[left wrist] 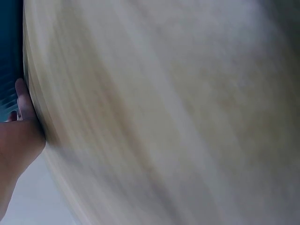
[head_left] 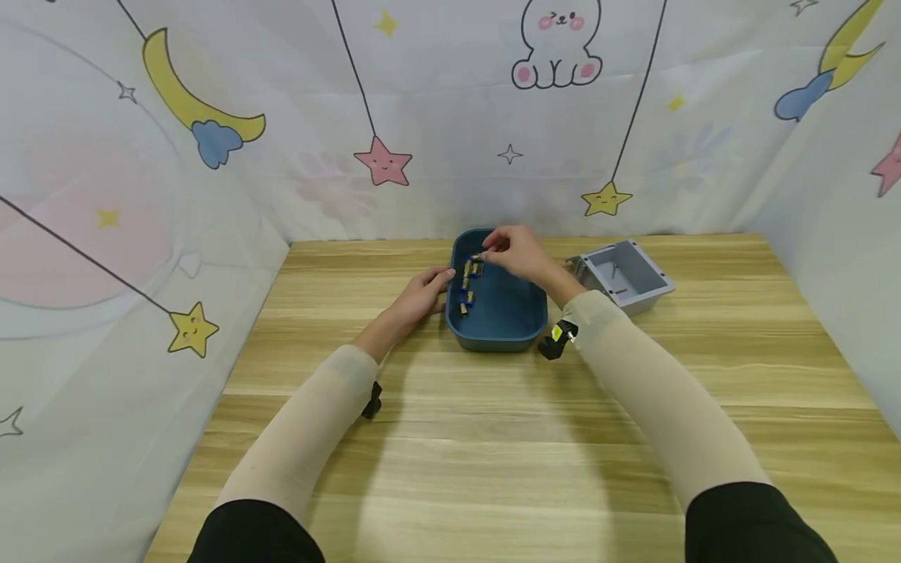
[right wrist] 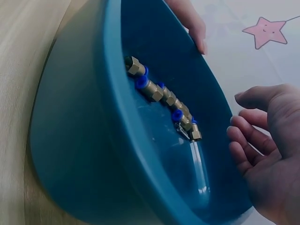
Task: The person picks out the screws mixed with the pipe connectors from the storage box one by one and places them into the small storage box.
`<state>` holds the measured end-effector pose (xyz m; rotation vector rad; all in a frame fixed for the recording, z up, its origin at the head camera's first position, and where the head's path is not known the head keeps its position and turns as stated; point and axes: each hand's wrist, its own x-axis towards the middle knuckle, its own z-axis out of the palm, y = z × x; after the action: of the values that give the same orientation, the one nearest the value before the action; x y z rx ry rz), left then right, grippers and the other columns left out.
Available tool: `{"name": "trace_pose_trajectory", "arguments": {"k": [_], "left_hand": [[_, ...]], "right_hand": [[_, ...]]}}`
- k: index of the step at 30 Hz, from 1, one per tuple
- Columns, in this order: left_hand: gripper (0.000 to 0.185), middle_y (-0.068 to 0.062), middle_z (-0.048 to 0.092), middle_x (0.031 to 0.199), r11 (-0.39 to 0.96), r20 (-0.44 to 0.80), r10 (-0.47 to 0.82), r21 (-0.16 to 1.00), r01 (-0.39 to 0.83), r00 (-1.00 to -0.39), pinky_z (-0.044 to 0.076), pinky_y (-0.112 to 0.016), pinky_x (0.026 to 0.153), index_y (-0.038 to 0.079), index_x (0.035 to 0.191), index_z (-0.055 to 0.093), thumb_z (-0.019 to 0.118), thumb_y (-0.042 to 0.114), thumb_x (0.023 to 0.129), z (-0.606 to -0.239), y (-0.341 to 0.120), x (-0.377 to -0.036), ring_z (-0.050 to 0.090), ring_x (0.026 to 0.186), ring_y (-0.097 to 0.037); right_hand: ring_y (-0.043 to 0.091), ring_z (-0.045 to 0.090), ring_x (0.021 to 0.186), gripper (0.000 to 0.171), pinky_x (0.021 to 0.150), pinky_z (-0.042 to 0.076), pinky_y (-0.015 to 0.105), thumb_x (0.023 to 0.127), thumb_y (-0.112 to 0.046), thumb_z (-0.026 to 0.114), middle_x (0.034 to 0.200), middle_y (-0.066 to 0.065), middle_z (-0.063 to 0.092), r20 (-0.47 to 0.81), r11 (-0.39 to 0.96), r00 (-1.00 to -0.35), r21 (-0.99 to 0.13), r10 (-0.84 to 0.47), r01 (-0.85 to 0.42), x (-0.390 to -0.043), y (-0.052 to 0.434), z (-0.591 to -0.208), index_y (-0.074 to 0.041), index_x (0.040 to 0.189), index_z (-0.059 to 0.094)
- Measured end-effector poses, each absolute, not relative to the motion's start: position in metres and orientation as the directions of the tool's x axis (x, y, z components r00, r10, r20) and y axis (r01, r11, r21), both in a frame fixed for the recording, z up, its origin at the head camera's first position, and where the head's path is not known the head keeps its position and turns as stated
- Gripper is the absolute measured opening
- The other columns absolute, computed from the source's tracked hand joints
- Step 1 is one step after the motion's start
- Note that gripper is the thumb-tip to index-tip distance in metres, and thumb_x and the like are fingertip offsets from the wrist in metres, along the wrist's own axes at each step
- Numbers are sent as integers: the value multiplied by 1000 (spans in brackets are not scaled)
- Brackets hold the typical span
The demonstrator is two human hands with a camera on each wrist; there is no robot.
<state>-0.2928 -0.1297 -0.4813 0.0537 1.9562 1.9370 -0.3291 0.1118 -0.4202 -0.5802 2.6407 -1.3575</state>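
A blue plastic bin [head_left: 507, 309] holds several brass push-in pneumatic fittings [head_left: 466, 285] with blue collars, strung along its left side in the head view. My left hand [head_left: 420, 299] rests against the bin's left wall, its thumb at the rim. That hand [left wrist: 21, 140] also shows at the edge of the left wrist view, fingers by the wall. Over the bin's far part, my right hand [head_left: 519, 254] has its fingertips near the farthest fitting. In the right wrist view, the right hand [right wrist: 276, 145] has loosely bent fingers, thumb apart, with nothing visible between them.
A grey rectangular box [head_left: 626, 274] stands right of the bin, behind the right forearm, with small thin pieces inside. Both stand on a wood-grain table [head_left: 464, 438]. A white cloth backdrop [head_left: 450, 188] with stars and moons rises behind the table.
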Motion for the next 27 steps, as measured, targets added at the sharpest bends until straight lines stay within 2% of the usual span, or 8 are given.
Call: {"name": "trace_pose_trajectory", "arguments": {"k": [7, 16, 27], "left_hand": [[62, -15, 49, 158, 40, -243, 296, 969, -242, -924, 55, -42, 107, 2, 160, 40, 54, 40, 112, -480, -130, -293, 52, 143, -26], [59, -16, 49, 158, 24, -244, 300, 968, -249, -922, 55, -43, 107, 1, 159, 40, 53, 36, 113, -483, -130, -295, 50, 145, -27], [62, -15, 50, 157, 35, -242, 300, 969, -243, -923, 57, -41, 105, 2, 160, 40, 54, 39, 113, -482, -130, -294, 53, 142, -25]], "right_hand": [[32, 65, 105, 28, 91, 55, 46, 103, -16, 71, 113, 18, 70, 38, 555, -937, -798, -347, -237, -329, 107, -424, 3, 124, 70], [32, 66, 103, 26, 88, 56, 46, 102, -17, 73, 111, 16, 71, 29, 584, -945, -780, -327, -226, -333, 105, -433, 1, 120, 72], [31, 68, 101, 24, 88, 58, 46, 102, -19, 73, 112, 16, 73, 5, 632, -958, -751, -288, -194, -339, 100, -443, -1, 117, 74]]}}
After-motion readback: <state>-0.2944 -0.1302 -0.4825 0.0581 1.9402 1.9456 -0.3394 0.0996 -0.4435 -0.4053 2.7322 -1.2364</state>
